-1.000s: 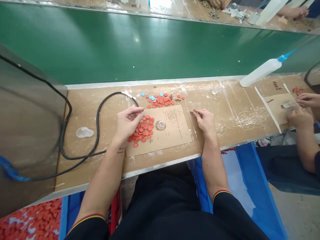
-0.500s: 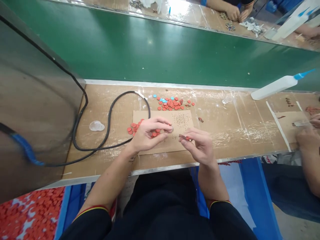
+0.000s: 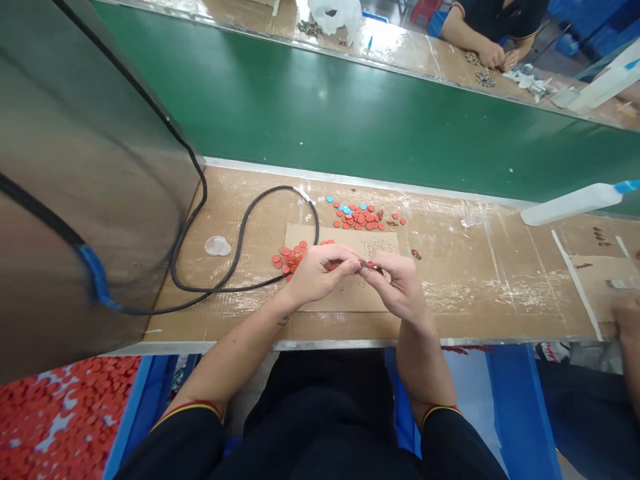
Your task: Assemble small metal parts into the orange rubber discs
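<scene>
My left hand and my right hand meet fingertip to fingertip above a cardboard sheet. Between the fingertips is a small red and brown piece, pinched by my right hand. My left hand is closed in a pinch at the piece's left end; what exactly it holds is too small to name. Red discs lie beside and partly under my left hand. Tiny specks are scattered on the sheet behind my fingers. More red discs, with a few blue discs, lie behind the sheet.
A black cable loops across the table's left side, near a clear plastic piece. A white bottle leans at the right. Another person's hand is at the right edge. A red-filled bin stands lower left.
My hands have come together; they were apart, with the red and brown piece in my right fingers. The view has shifted, so the table appears further right.
</scene>
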The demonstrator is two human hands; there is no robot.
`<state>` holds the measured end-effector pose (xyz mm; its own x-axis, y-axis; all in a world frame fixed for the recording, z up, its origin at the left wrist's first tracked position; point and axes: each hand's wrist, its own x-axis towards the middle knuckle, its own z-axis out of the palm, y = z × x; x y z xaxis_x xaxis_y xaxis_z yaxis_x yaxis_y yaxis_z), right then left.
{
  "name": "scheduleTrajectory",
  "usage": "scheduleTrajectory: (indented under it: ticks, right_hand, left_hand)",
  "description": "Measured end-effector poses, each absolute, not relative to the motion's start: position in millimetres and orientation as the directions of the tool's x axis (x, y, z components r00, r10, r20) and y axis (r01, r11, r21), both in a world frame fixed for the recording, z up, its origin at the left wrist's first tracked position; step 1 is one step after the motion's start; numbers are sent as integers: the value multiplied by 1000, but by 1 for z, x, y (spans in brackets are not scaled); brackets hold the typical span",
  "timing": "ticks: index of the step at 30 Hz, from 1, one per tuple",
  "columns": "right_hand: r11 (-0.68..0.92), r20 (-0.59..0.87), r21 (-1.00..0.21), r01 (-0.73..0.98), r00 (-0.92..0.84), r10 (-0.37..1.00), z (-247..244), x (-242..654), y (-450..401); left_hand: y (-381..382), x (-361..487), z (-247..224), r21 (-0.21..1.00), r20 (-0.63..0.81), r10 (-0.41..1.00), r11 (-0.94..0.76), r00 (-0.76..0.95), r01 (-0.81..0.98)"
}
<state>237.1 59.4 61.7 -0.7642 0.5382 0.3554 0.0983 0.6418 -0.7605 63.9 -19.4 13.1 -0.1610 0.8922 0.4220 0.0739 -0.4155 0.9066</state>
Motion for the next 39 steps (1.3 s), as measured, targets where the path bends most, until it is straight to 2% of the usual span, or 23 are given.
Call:
scheduleTrajectory:
  ticks: [3,8,13,16,20,23,30,33,39]
  right_hand:
    - [686,357,-714,138,-772,526,63,233,63]
    - [684,483,-723,98,-635,602,53,215,55]
    - [751,592,-660,24,-599,539,39,209,67]
    - [754,600,-650,91,-547,583,39,228,84]
    - [644,519,-753,139,-477,710,23,255,107]
    - [615,470,-762,205,-477,742,7,262,112]
    - [727,493,-658,197,-617,613,4,263,106]
    - [748,494,-637,185,-647,581,3,261,104]
    - [785,478,-595,171,-711,517,2,260,104]
  left_hand:
    - [-19,63,13,914,405,891,-398,-203,78]
    - [-22,61,11,904,425,792,-397,-437,160]
    - [-23,58,2,902,424,791,-411,-442,130]
    - [-21,56,-1,940,332,816,-327,-474,97]
    - [-12,50,-6,977,133,761,-209,-635,-45]
    - [-4,41,-14,948,65,772,-245,-632,-202]
    - [-5,20,-21,898,-36,844,-208,-535,-388]
    - [-6,15,-19,899,-95,843,-155,-529,-409]
    - [-6,12,-19,896,-118,838,-142,-533,-421]
